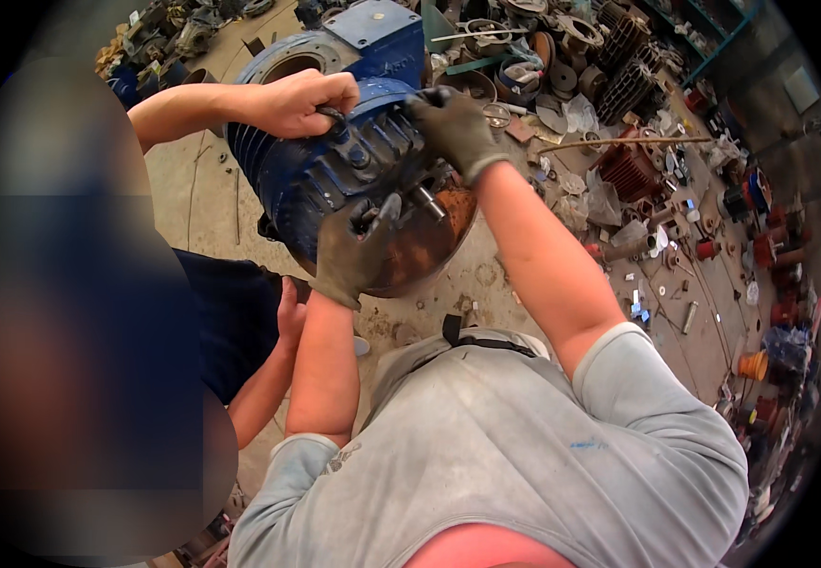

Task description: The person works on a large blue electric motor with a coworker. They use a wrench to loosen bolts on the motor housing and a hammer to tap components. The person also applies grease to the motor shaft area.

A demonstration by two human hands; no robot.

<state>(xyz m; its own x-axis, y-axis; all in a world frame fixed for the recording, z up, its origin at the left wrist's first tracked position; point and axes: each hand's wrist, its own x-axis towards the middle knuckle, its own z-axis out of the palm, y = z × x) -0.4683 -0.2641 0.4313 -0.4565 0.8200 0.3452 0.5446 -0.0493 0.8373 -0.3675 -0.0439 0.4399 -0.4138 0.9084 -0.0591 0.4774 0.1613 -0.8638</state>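
Note:
In front of me stands a large blue electric motor (363,156) with cooling fins, tilted, with a rusty brown round part (434,241) at its near end. A short shiny metal shaft (429,204) sticks out beside it. My left hand (349,248), in a dark work glove, presses against the near side of the motor with its fingers curled at the housing. My right hand (455,131), gloved too, has its fingers bent over the motor's far right edge. A co-worker's bare hand (306,102) is closed at a dark lifting ring on top.
Left of me stands the co-worker, whose other hand (292,308) hangs near my left forearm. Behind the motor lie piled metal parts (562,57). To the right are a red finned housing (630,170), a long rod (623,144), plastic scraps and an orange part (753,365).

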